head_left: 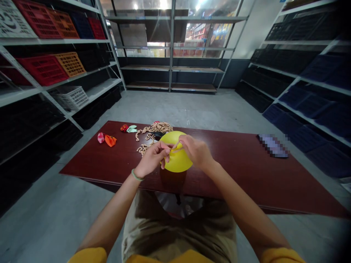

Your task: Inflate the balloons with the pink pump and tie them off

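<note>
An inflated yellow balloon (175, 160) is held above the near edge of a dark red table (246, 171). My left hand (152, 157) and my right hand (195, 150) both pinch the balloon's neck between their fingertips, fingers closed. Behind the balloon lies a pile of beige chain links (153, 130). Limp balloons lie on the table to the left: an orange one (110, 140), a pink one (101, 137), and a red one (124, 128) beside a pale green one (132, 128).
A flat blurred item (272, 145) lies on the table's right part. Metal shelves with red, orange and white crates (55, 65) line the left wall; dark bins fill shelves (307, 84) on the right. A grey concrete floor surrounds the table.
</note>
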